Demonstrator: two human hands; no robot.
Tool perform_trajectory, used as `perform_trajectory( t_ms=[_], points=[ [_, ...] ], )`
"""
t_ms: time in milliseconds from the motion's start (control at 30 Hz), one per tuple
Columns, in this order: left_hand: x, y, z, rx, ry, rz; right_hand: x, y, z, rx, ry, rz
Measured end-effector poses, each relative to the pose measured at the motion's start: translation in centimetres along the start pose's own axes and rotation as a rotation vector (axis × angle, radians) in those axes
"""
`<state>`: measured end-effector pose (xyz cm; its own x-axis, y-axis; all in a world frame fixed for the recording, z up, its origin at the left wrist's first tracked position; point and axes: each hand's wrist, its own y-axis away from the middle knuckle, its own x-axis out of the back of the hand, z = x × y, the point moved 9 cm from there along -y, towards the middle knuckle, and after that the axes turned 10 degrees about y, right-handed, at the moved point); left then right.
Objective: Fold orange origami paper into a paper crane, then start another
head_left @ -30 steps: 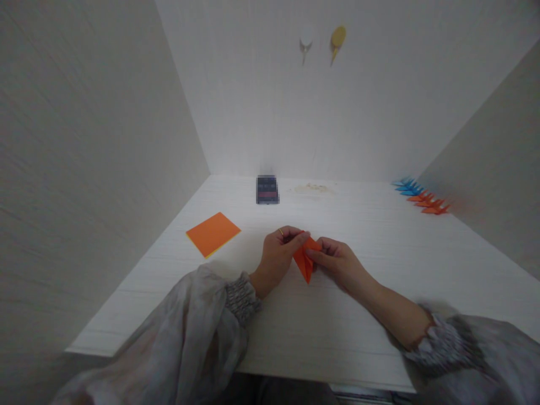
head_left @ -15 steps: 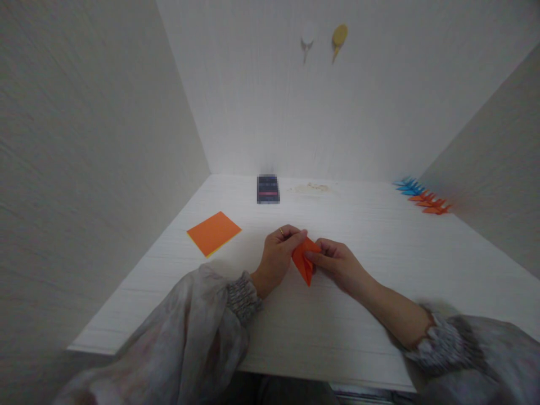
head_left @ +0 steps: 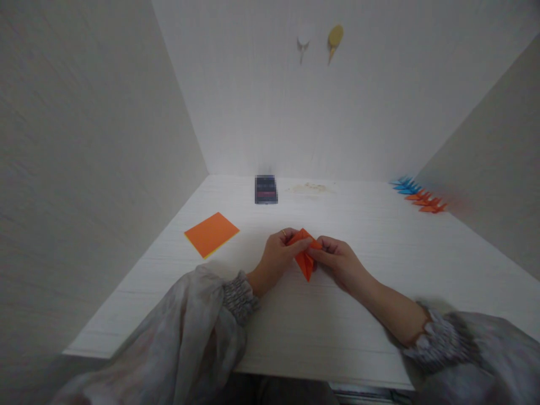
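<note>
A folded piece of orange origami paper (head_left: pixel 307 269) is held above the white table, one point facing up and another facing me. My left hand (head_left: pixel 279 252) is closed on its left side, thumb lying across the front. On the right edge, my right hand (head_left: pixel 337 256) pinches the paper between thumb and bent fingers. Both thumbs almost meet over its middle. The fingers behind the paper are partly hidden. A ring (head_left: pixel 284 233) shows on my left hand.
Left of my hands lies a stack of square orange paper (head_left: pixel 211 233) with a yellow edge. A dark, blurred block (head_left: pixel 266 190) stands near the back wall. Several blue folded paper figures (head_left: pixel 405 185) and orange ones (head_left: pixel 427 201) line the right wall. Two hooks, one yellow (head_left: pixel 336 36), hang on the wall.
My left thumb has slid down from the paper's top to its middle, so the upper point now shows. Both hands still hold the paper. The view has shifted slightly.
</note>
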<state>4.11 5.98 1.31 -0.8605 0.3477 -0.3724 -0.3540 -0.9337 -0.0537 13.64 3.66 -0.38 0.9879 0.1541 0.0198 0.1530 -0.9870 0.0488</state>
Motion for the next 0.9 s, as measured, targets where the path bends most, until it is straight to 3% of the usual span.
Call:
perform_trajectory(
  t_ms=[267, 500, 900],
  points=[
    [-0.3, 0.2, 0.1, 0.0, 0.026, -0.028, 0.0, -0.1, 0.1, -0.009, -0.032, -0.006],
    [0.6, -0.1, 0.6, -0.051, 0.066, 0.055, -0.1, 0.2, 0.0, -0.004, -0.041, -0.024],
    [0.8, -0.1, 0.5, -0.054, 0.12, 0.053, -0.8, 0.4, -0.2, -0.029, -0.054, -0.072]
  ],
)
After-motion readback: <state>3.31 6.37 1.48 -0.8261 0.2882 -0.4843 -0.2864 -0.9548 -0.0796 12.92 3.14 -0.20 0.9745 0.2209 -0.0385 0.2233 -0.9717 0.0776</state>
